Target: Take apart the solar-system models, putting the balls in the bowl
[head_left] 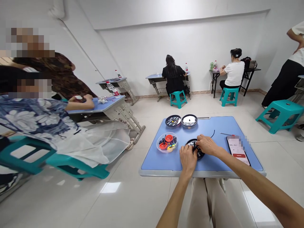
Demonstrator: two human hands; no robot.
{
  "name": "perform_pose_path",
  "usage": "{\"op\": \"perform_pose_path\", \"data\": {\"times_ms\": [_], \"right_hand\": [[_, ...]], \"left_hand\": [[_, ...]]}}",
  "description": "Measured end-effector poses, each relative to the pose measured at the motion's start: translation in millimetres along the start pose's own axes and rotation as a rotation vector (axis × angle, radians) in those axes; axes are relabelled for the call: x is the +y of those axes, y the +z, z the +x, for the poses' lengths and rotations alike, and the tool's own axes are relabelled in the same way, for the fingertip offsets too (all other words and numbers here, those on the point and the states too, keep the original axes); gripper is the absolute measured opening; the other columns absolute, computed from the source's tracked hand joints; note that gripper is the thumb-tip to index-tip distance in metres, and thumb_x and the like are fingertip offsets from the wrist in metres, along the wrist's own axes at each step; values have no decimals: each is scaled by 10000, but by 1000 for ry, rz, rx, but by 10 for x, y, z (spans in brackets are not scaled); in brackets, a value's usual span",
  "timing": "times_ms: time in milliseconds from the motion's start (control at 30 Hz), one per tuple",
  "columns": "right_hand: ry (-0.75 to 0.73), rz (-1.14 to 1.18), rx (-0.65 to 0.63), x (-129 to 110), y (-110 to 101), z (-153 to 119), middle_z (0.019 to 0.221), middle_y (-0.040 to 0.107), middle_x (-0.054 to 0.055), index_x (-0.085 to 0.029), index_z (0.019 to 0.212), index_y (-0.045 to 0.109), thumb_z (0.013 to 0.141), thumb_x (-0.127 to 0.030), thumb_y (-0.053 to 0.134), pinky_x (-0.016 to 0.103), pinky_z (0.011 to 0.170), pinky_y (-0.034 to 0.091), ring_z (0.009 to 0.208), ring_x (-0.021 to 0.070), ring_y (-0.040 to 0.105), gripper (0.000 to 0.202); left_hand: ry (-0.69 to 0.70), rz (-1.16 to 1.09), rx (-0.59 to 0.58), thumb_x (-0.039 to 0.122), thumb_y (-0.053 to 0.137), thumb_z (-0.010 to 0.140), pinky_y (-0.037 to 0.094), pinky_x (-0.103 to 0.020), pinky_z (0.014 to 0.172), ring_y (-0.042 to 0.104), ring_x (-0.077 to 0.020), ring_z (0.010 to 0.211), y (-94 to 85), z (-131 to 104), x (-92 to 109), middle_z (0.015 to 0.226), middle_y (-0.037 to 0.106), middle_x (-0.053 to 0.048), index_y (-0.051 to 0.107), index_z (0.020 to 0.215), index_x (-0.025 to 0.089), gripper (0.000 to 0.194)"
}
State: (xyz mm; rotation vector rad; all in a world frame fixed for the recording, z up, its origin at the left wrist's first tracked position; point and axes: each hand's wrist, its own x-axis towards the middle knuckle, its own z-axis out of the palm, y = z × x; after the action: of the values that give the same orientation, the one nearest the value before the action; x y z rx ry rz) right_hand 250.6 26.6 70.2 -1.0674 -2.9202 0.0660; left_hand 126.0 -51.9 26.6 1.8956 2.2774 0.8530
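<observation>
On the blue desk a round black tray (200, 155) lies under both hands. My left hand (188, 155) is at its left side, fingers bent and closed at a small black piece. My right hand (206, 144) reaches over its upper right part, fingers pinched on a thin black strip (212, 133) that sticks out to the upper right. The fingertips of the two hands nearly meet, and what lies between them is too small to make out. Left of the hands stands a clear round bowl (157, 146) with red cups (168, 138), black pieces and a yellow piece.
Two round black trays (173, 121) (189, 120) sit at the desk's back edge. A phone (238, 151) lies at the right, with a thin pen-like tool (226, 134) behind it. Other people sit at desks farther off; one is close on the left.
</observation>
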Motion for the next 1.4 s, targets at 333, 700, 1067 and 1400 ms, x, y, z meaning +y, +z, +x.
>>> {"op": "perform_pose_path", "data": {"times_ms": [333, 700, 1067, 1400], "right_hand": [[3, 90, 82, 31, -79, -33, 966, 640, 71, -199, 895, 732, 925, -154, 535, 261, 679, 349, 931, 176, 527, 204], [10, 108, 198, -31, -353, -81, 918, 678, 64, -177, 818, 735, 921, -123, 531, 291, 758, 342, 882, 176, 492, 235], [-59, 68, 326, -67, -631, -168, 892, 665, 86, -177, 855, 733, 940, -127, 512, 317, 750, 303, 874, 194, 475, 243], [-199, 101, 594, -476, -614, -470, 987, 661, 102, -191, 931, 694, 965, -126, 426, 340, 792, 382, 936, 207, 503, 278]], "left_hand": [[-42, -39, 1, 226, 594, 875, 387, -378, 834, 554, -238, 928, 15, 15, 11, 917, 682, -60, 680, 875, 191, 93], [-31, -15, 0, 248, 590, 871, 377, -376, 805, 548, -242, 916, -28, 7, 39, 895, 669, -65, 684, 838, 193, 114], [-22, -276, 164, 372, 642, 845, 459, -403, 868, 586, -238, 935, -261, -17, 53, 959, 651, -84, 625, 1127, 170, 347], [87, -540, 347, 318, 497, 947, 515, -271, 692, 614, -142, 739, -785, -178, 209, 833, 665, -40, 719, 991, 209, 251]]}}
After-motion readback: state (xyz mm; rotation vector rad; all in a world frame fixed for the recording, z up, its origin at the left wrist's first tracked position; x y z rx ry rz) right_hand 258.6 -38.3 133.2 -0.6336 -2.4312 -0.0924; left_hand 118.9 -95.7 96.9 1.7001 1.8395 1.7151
